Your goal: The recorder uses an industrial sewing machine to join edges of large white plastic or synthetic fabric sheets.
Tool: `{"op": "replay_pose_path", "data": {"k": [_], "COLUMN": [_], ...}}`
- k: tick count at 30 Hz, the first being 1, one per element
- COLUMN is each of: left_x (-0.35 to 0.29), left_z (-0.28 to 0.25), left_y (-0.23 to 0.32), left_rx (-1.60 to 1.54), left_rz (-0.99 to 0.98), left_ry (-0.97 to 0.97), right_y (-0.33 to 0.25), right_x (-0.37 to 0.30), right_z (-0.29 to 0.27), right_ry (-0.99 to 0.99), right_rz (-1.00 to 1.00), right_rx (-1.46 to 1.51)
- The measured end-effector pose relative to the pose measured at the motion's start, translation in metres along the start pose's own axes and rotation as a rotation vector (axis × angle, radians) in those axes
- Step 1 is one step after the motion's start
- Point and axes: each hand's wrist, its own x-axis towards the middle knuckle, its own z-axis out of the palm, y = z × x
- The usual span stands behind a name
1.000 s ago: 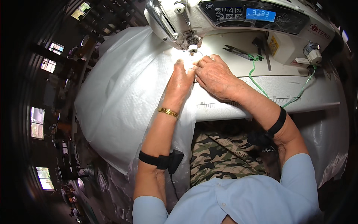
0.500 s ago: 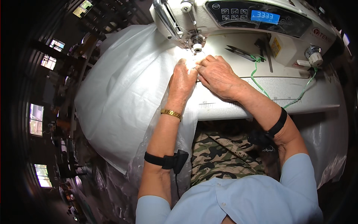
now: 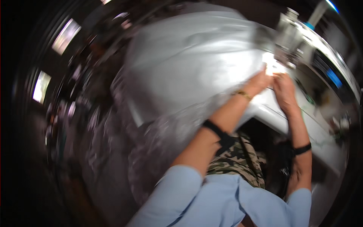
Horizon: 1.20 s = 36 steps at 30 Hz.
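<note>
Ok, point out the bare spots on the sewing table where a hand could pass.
Bare tabletop shows right of the right hand, along the front edge. Crowded: both hands meet under the sewing machine; the left hand rests on white fabric covering the left side.

View tilted and motion-blurred. Left hand (image 3: pixel 258 82) and right hand (image 3: pixel 284 90) lie side by side, flat on white fabric (image 3: pixel 196 60), just below the brightly lit needle area of the sewing machine (image 3: pixel 293 34). Fabric spreads wide to the left and hangs off the table (image 3: pixel 321 140). Gold bracelet (image 3: pixel 242 94) on left wrist; black bands on both forearms. Camouflage cloth (image 3: pixel 236 160) over the lap.
</note>
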Motion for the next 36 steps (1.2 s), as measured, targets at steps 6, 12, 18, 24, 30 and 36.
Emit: {"op": "replay_pose_path", "data": {"k": [6, 12, 18, 24, 30, 36], "left_x": [-0.003, -0.041, -0.139, -0.240, -0.273, -0.277], "left_z": [0.016, 0.010, 0.013, 0.013, 0.040, 0.062], "left_y": [0.000, 0.009, 0.013, 0.028, 0.018, -0.005], "left_rx": [0.368, 0.310, 0.587, 0.463, 0.283, 0.025], "left_rz": [0.421, 0.272, 0.598, 0.677, 0.567, 0.506], "left_ry": [0.282, 0.092, 0.122, -0.495, -0.924, -0.963], "right_y": [0.001, -0.004, -0.008, -0.018, -0.027, -0.035], "right_x": [0.002, -0.012, -0.028, -0.040, -0.050, -0.048], "right_z": [-0.002, -0.006, -0.012, -0.017, -0.021, -0.025], "right_ry": [-0.067, -0.099, -0.110, -0.125, -0.114, -0.133], "right_rz": [-0.027, -0.080, -0.082, -0.058, -0.027, -0.005], "right_rx": [-0.078, -0.204, -0.210, -0.239, -0.166, -0.155]}}
